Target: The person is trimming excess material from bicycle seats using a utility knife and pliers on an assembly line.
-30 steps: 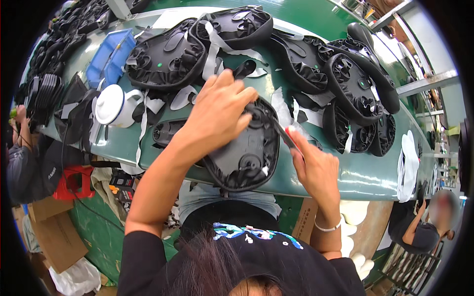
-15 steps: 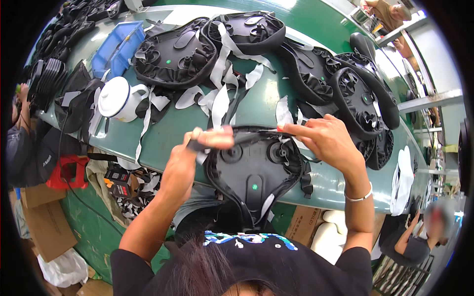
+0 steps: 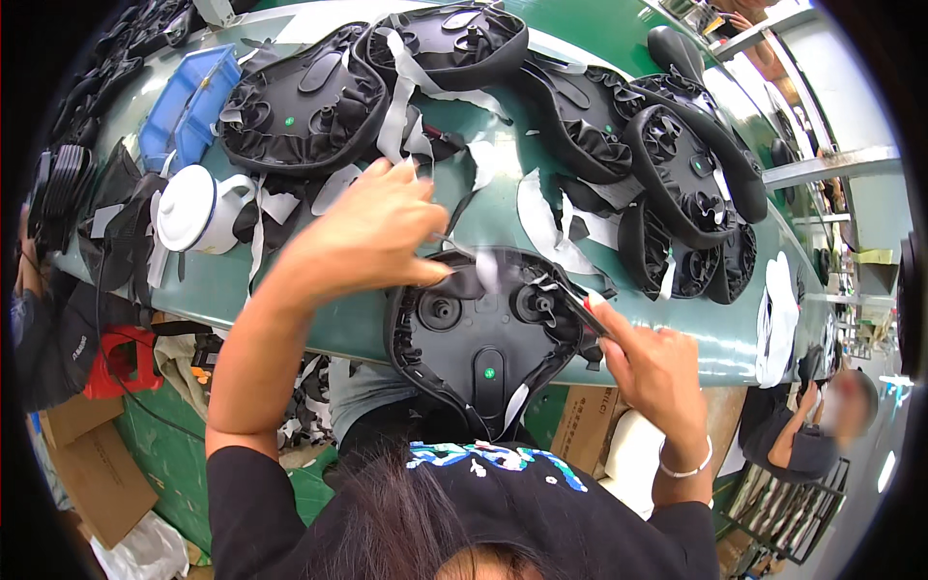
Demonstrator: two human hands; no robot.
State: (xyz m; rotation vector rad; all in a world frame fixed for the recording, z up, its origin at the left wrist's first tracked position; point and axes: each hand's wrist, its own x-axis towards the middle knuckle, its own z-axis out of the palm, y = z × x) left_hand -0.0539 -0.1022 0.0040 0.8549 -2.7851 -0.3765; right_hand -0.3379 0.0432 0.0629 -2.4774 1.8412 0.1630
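Observation:
A black seat (image 3: 454, 353) lies upside down in front of me, its plastic base showing and dark fabric gathered around its rim. Above its far left edge is my left hand (image 3: 372, 232), closed on a thin strip (image 3: 485, 271) with a pale, motion-blurred end. My right hand (image 3: 652, 367) grips a slim dark tool (image 3: 586, 317) at the seat's right rim; its exact kind is unclear. Pale scrap strips (image 3: 551, 227) lie on the table just beyond the seat.
Several upturned black seats (image 3: 300, 106) stand along the far side of the green table (image 3: 338, 333). At the left are a white lidded mug (image 3: 186, 208) and blue bins (image 3: 188, 106). White pieces (image 3: 776, 319) lie at the right edge. A co-worker (image 3: 807, 425) is at lower right.
My left hand has swung up and forward, away from the seat's left rim. The right hand has moved down and toward me along the right rim. The whole view has shifted slightly.

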